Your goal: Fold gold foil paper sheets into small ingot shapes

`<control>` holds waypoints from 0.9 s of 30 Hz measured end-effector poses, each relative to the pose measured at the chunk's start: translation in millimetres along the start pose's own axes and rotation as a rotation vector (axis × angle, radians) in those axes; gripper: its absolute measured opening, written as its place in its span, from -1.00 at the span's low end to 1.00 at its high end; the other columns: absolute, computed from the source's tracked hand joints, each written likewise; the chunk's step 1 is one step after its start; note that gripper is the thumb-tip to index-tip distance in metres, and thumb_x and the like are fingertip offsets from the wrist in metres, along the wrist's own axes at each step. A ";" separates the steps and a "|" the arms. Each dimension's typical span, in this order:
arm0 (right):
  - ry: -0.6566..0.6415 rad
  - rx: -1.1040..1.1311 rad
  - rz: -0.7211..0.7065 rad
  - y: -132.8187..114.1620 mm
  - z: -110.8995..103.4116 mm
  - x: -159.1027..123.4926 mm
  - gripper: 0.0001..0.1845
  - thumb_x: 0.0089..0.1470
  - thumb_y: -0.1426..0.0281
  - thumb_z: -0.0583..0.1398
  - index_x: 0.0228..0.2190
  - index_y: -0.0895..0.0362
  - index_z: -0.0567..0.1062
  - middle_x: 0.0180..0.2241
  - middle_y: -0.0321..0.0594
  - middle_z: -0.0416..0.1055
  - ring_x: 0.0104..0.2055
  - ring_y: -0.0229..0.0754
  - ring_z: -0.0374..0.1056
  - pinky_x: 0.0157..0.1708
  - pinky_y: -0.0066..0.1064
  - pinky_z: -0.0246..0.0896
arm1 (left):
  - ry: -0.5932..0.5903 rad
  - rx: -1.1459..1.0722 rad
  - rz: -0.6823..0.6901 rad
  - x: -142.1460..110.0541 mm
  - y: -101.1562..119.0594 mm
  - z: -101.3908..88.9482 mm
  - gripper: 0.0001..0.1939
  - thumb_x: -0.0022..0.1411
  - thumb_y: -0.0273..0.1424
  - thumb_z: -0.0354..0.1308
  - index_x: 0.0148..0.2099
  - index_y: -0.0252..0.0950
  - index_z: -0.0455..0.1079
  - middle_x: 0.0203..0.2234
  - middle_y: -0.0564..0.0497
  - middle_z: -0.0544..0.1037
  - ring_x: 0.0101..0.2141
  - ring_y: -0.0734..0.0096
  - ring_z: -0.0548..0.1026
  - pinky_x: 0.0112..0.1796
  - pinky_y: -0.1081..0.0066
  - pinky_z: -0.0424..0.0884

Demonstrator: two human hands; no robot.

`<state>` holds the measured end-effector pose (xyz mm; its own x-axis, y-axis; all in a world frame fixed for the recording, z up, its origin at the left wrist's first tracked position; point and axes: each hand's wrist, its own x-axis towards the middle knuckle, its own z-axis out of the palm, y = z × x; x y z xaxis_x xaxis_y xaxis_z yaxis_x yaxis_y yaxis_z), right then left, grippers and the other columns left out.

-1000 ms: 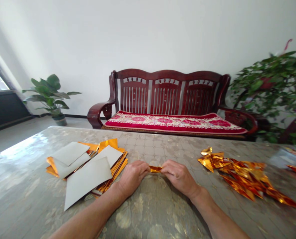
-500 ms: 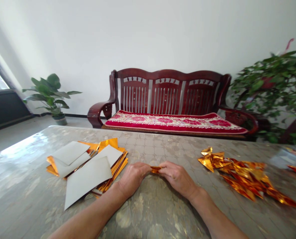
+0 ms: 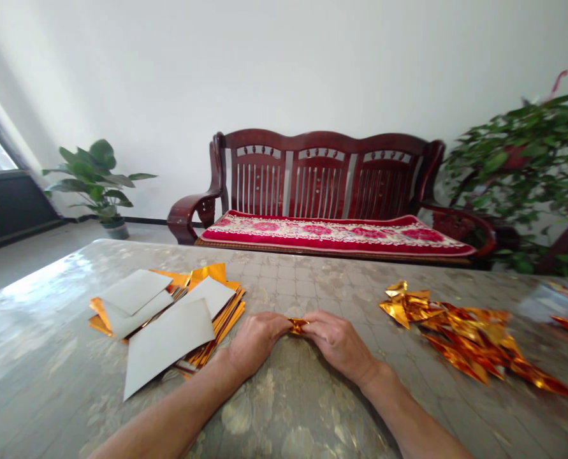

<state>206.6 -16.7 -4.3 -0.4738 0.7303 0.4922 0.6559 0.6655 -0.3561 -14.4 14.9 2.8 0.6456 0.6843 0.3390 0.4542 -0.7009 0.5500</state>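
Left grip (image 3: 259, 339), right grip (image 3: 337, 339) pinching foil (image 3: 297, 326), table edge (image 3: 312, 261) well beyond

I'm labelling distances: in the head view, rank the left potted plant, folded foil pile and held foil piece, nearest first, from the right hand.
1. Held foil piece: left of right hand, touching
2. Folded foil pile: right, on table
3. Potted plant: left, on floor

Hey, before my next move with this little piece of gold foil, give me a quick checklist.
1. Left hand gripping the foil piece: ok.
2. Right hand gripping its other end: ok.
3. Both foil ends neat: cannot tell, the hands hide them.
4. Paper stack squared up: not ok, sheets lie fanned out.
5. Foil pile apart from the right hand: ok.
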 end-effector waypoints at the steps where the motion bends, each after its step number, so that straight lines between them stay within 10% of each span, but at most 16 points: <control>1: 0.001 -0.002 -0.001 0.3 0.3 -0.2 -0.71 0.26 0.48 0.09 -0.17 0.02 0.60 -0.21 -0.20 0.54 -0.16 -0.17 0.45 -0.15 -0.37 0.38 | 0.006 -0.006 -0.001 -0.2 -0.4 0.6 -0.73 0.34 -0.47 0.01 -0.22 -0.17 0.56 -0.32 -0.01 0.62 -0.25 0.33 0.56 -0.17 0.44 0.40; 27: 0.075 0.001 -0.031 -0.6 6.5 1.0 -0.78 0.25 0.48 0.12 -0.24 0.10 0.59 -0.26 -0.22 0.53 -0.20 -0.20 0.44 -0.19 -0.43 0.34 | -0.019 0.136 0.065 -1.1 -2.5 2.8 -0.77 0.38 -0.49 0.02 -0.20 -0.26 0.52 -0.34 0.01 0.61 -0.29 0.39 0.56 -0.25 0.49 0.37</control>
<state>201.9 -15.4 -8.8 -0.4480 0.6960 0.5612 0.6414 0.6875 -0.3406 -14.5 15.4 -1.1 0.6874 0.6333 0.3556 0.4888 -0.7655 0.4184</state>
